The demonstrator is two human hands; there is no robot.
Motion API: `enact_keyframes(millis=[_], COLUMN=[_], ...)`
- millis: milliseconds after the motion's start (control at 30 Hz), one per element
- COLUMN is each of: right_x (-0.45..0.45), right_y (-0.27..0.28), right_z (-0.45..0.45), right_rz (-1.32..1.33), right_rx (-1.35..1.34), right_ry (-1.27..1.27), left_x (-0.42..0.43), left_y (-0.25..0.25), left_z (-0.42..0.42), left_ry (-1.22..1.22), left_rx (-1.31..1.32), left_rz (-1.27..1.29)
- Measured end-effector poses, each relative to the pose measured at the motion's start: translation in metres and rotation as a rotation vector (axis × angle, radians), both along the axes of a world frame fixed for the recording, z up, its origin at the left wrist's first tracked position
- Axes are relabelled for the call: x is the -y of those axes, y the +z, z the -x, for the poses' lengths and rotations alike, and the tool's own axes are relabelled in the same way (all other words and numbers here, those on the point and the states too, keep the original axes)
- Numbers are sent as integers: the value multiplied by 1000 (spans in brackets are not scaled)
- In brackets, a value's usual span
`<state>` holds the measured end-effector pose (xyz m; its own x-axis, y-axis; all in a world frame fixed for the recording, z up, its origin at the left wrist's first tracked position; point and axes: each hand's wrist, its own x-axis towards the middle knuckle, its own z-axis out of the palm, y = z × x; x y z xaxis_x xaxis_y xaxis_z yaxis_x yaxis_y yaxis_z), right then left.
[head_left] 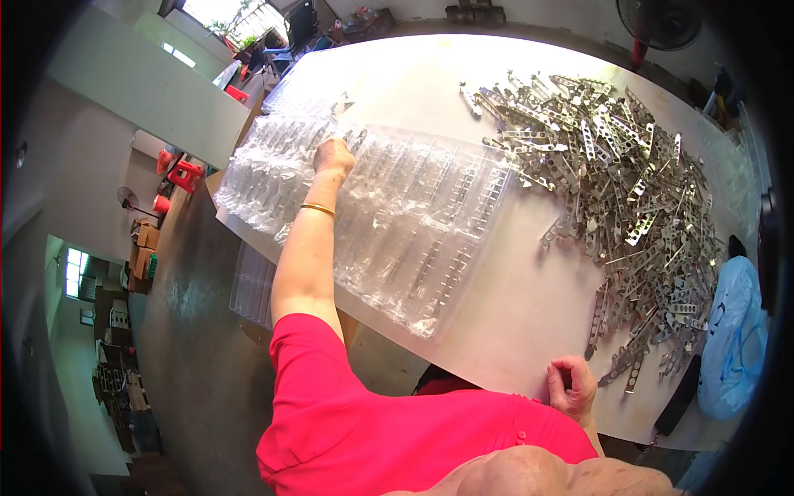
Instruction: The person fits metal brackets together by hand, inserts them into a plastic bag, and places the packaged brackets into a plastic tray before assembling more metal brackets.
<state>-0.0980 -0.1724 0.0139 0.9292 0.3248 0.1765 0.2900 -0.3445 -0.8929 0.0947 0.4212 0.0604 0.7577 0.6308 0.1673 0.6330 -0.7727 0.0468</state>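
My left hand [333, 157] reaches over the far left part of a clear plastic tray [463, 285] with rows of slots. Its fingers are closed at a slot near the back edge; what they hold is too small to tell. Crinkled clear film [277, 178] lies over much of the tray, and thin metal strips stand in some slots. Near the table's front edge, my right hand [572, 384] rests with curled fingers and nothing visible in them. A large heap of slotted metal strips [620, 182] lies to the right of the tray.
The tray lies on a pale table [513, 331]. More clear trays [302, 83] sit at the back left, and another [252, 285] is below the table's left edge. A blue plastic bag [732, 339] is at the right edge, with a fan [662, 18] beyond the table.
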Motion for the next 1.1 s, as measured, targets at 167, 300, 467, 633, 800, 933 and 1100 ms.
enact_keyframes(millis=[167,300,467,633,800,933,1100], right_x=[2,2,2,2,2,3,2], right_y=[-3,-1,-1,1,0,1,0], right_z=[0,0,1,2,2,3,2], right_rz=[2,-1,-4,-33,-38,-33,-26], right_rx=[10,1,4,-14,-4,-27,11], right_ry=[-2,0,2,-1,-2,8,-1], left_x=[-3,2,7,61,146,226,307], left_y=[-7,2,3,41,76,99,138], left_z=[-4,0,6,20,39,67,120], left_ry=[-5,-49,-71,-93,-420,-884,-1352], left_rx=[14,-53,-12,57,349,628,701], left_rz=[-24,29,-27,-52,-34,-4,11])
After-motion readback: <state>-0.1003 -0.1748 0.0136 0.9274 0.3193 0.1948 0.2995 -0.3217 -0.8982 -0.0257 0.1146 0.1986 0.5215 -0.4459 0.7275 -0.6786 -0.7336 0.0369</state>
